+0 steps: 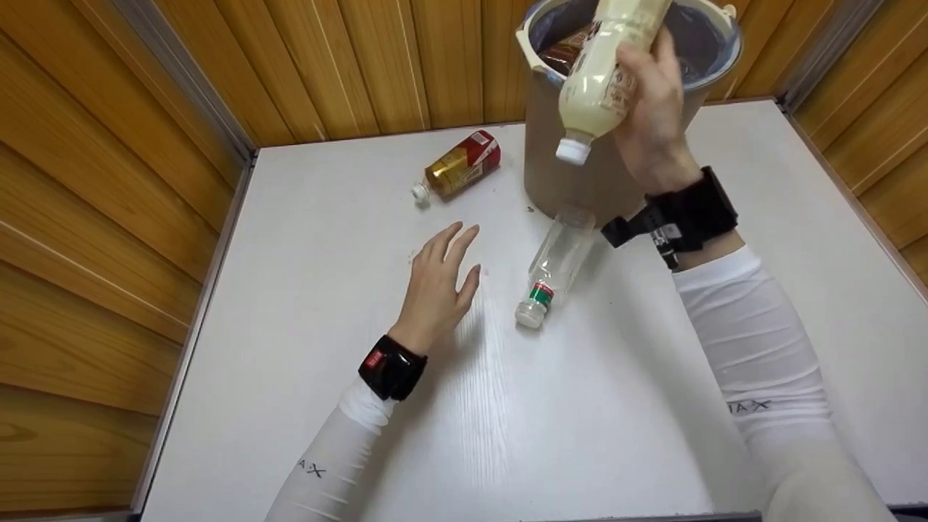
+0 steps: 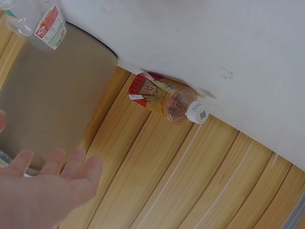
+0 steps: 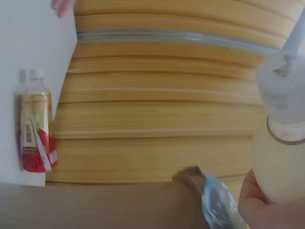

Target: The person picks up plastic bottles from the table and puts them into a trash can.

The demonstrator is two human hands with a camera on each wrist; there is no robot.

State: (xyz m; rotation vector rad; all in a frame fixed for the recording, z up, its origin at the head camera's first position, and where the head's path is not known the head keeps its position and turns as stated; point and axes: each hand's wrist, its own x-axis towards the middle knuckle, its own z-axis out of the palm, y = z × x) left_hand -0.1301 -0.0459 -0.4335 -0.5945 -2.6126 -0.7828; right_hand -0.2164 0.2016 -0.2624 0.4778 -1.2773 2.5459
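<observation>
My right hand [image 1: 656, 119] grips a pale cream bottle [image 1: 600, 87] with a white cap, tilted cap-down over the near rim of a bin [image 1: 544, 145]. In the right wrist view the bottle's cap [image 3: 285, 88] is close to the camera. My left hand [image 1: 435, 286] hovers above the table with fingers spread and slightly bent, holding nothing. Between the hands a clear bottle [image 1: 562, 254] with a green neck band lies against the bin's foot. Farther back, a red and gold bottle [image 1: 464, 165] lies on its side; it also shows in the left wrist view [image 2: 167, 98].
The grey-brown bin is lined with a bluish bag [image 1: 714, 36], and a reddish-brown wrapper [image 1: 565, 54] shows inside. Both stand on a white table [image 1: 326, 239]. Wood-plank walls [image 1: 377, 65] with metal corner strips enclose the back and sides.
</observation>
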